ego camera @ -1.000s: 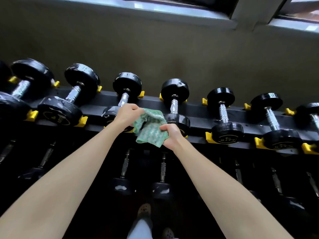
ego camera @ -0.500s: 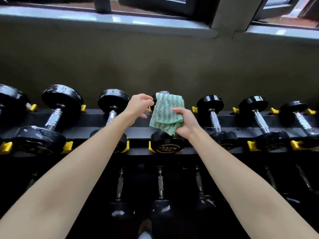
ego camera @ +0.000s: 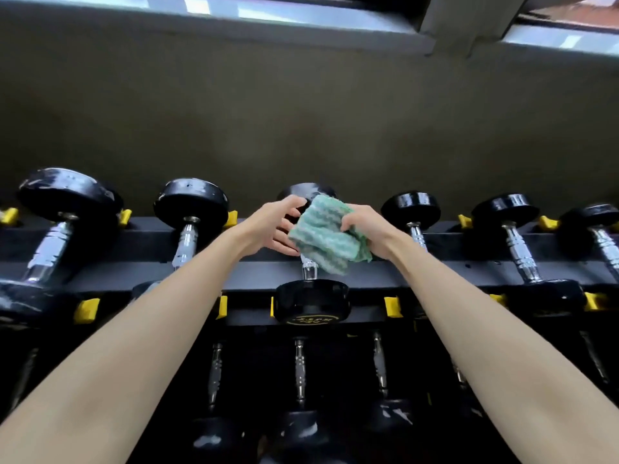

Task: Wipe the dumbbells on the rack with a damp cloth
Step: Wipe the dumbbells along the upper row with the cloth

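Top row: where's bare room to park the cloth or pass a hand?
Free: rail between the far-left dumbbell and second dumbbell, and between the fourth dumbbell and fifth dumbbell. Crowded: middle dumbbell, with left hand, right hand, cloth.

Both forearms were bare along all that showed of them, smooth and slim, looking widest well below the middle dumbbell (ego camera: pixel 311 298) and tapering to narrow wrists on either side of its handle. The left hand (ego camera: pixel 269 226), just left of that dumbbell, had long, slender fingers whose joints showed as faint creases. The right hand (ego camera: pixel 366 227), just right of it, showed a ridged row of knuckles and a cord of tendon standing out along the wrist.
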A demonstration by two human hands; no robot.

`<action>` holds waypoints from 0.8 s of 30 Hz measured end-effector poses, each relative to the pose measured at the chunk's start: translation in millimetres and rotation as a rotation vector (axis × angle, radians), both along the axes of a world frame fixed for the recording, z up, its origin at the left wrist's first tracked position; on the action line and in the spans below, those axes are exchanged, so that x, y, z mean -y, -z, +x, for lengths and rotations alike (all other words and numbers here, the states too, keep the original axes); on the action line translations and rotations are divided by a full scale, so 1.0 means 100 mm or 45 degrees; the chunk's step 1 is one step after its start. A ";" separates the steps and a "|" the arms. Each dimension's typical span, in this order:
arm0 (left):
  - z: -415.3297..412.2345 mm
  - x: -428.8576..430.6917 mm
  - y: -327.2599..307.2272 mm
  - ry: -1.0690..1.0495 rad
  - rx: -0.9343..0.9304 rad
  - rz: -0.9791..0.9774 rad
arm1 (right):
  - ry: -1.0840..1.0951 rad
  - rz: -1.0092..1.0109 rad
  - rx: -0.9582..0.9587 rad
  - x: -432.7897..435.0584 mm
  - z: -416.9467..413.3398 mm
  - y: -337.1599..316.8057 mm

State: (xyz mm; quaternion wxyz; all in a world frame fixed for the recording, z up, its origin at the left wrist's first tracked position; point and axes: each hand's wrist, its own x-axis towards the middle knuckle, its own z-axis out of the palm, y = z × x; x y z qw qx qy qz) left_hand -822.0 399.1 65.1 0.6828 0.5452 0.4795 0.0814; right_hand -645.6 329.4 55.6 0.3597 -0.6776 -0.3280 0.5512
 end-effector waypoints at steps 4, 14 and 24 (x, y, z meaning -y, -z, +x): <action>0.14 -0.11 0.09 0.113 -0.085 0.410 | -0.308 0.026 0.348 -0.19 0.11 -0.04; 0.18 -0.20 0.44 0.368 -0.367 1.281 | -0.641 0.440 1.478 -0.16 0.07 0.41; 0.16 -0.21 0.75 0.118 -0.422 0.955 | -0.197 0.145 0.473 -0.17 -0.09 0.72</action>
